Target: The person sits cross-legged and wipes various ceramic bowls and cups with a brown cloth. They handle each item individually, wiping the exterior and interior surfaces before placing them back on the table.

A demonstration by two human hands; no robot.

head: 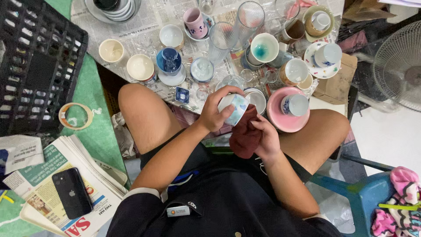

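I'm midway through wiping a small blue-and-white patterned cup (234, 108), held above my lap just below the crowd of crockery. My left hand (215, 110) is curled closed around its wall; my right hand (264, 137) is bunched tight on a dark red cloth (245, 131) touching it. The cup lies tilted, its axis running roughly ten to four o'clock; I cannot tell which end is the mouth. Next, I judge, calls for turning it against the cloth.

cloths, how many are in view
2: a dark red cloth in the right hand, pressed to the cup the left hand holds; a pink patterned cloth on the blue stool at right. More may be hidden.
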